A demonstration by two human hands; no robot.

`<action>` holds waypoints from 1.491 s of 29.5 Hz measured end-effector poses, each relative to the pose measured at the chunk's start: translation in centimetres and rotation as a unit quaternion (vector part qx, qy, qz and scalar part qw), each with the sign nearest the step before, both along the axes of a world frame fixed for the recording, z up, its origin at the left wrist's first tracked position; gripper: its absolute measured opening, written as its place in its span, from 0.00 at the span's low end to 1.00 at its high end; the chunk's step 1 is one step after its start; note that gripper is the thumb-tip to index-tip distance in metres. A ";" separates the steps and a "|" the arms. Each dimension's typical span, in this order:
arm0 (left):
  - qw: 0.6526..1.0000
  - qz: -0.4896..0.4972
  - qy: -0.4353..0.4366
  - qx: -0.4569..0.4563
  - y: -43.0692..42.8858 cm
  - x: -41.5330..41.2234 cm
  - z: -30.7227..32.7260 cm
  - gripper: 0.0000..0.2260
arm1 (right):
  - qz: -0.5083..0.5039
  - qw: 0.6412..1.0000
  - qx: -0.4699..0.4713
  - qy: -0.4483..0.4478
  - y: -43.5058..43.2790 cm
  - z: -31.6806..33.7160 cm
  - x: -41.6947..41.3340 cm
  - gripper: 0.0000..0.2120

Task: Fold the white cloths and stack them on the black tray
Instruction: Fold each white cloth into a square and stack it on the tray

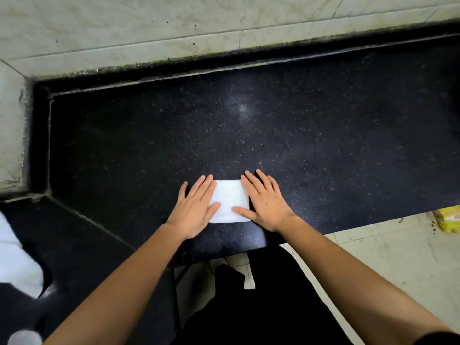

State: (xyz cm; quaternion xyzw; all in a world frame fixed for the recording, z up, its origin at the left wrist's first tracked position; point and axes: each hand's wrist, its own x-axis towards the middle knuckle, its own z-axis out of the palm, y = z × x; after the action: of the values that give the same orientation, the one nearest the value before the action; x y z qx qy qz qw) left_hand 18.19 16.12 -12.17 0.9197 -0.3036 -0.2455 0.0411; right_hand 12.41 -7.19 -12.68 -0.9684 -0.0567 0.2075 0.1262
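A small white cloth point(230, 199), folded into a neat rectangle, lies flat on the black speckled counter point(298, 145) near its front edge. My left hand point(195, 207) lies flat along the cloth's left side, fingers straight, its thumb resting on the cloth. My right hand point(265, 204) lies flat along the right side, fingers spread, with its thumb pressing the cloth's lower right part. More white cloth point(17, 260) sits at the far left edge of the view, on a dark surface that may be the tray; I cannot tell.
A pale marble wall point(174, 26) borders the counter at the back and left. Light floor tiles point(388, 250) show at the right, with a yellow packet point(448, 219) on them. A blurred white round object point(23, 338) is at the bottom left.
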 end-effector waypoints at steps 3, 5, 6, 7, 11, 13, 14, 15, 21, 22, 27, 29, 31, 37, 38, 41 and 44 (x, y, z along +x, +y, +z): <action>0.993 0.080 -0.033 -0.077 -1.0 1.2 0.6 0.27 | -0.074 0.996 0.042 -0.032 0.5 1.1 1.7 0.38; 0.994 0.095 -0.029 -0.053 -1.8 2.1 0.9 0.26 | -0.072 0.997 0.015 -0.010 0.6 1.8 3.0 0.31; 0.995 0.092 -0.021 -0.027 -2.2 2.7 1.1 0.26 | -0.068 0.998 0.002 0.008 0.6 2.2 3.7 0.28; 0.996 0.088 -0.012 -0.005 -2.5 3.2 1.3 0.24 | -0.070 0.997 -0.004 0.026 0.6 2.5 4.2 0.25; 0.996 0.090 0.013 0.007 -2.7 4.1 1.9 0.14 | -0.116 0.990 0.031 0.076 0.8 3.0 5.3 0.13; 0.994 0.108 0.016 -0.026 -2.4 3.8 2.2 0.09 | -0.144 0.982 0.073 0.095 0.6 3.0 5.3 0.10; 0.991 0.121 0.021 -0.043 -2.3 3.6 2.3 0.07 | -0.165 0.975 0.102 0.107 0.4 2.9 5.2 0.10; 0.988 0.140 0.032 -0.061 -2.1 3.4 2.3 0.07 | -0.190 0.965 0.137 0.116 0.2 2.8 5.1 0.10; 0.913 0.312 0.208 -0.162 -0.2 1.4 3.0 0.08 | -0.278 0.911 0.269 0.140 -0.4 3.0 2.3 0.08; 0.894 0.336 0.229 -0.190 0.0 1.4 3.4 0.05 | -0.291 0.901 0.290 0.141 -0.4 3.4 2.1 0.05; 0.789 0.396 0.308 -0.355 0.5 1.1 8.2 0.03 | -0.341 0.841 0.412 0.084 0.0 8.7 1.4 0.05; 0.739 0.387 0.337 -0.437 0.2 0.3 10.7 0.06 | -0.352 0.814 0.461 0.023 0.2 11.2 0.8 0.04; 0.703 0.372 0.349 -0.495 -0.3 -0.1 12.7 0.12 | -0.358 0.794 0.491 -0.028 0.2 13.0 0.7 0.06; 0.637 0.391 0.387 -0.539 -3.3 -2.7 15.8 0.06 | -0.404 0.746 0.520 -0.099 0.0 16.1 -2.3 0.06; 0.647 0.397 0.377 -0.530 -3.9 -3.2 16.0 0.06 | -0.409 0.744 0.517 -0.106 -0.2 16.3 -3.0 0.06; 0.685 0.399 0.348 -0.501 -5.6 -4.8 16.6 0.08 | -0.428 0.749 0.492 -0.121 -1.0 16.2 -5.0 0.08; 0.712 0.397 0.336 -0.472 -7.0 -5.9 16.8 0.11 | -0.446 0.737 0.489 -0.135 -2.0 15.8 -6.9 0.09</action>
State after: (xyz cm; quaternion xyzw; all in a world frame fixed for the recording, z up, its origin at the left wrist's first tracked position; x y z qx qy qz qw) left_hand 12.28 9.08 4.64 0.6736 0.0469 -0.3241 0.6627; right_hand 5.51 -9.23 3.11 -0.7053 0.2718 -0.0621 0.6518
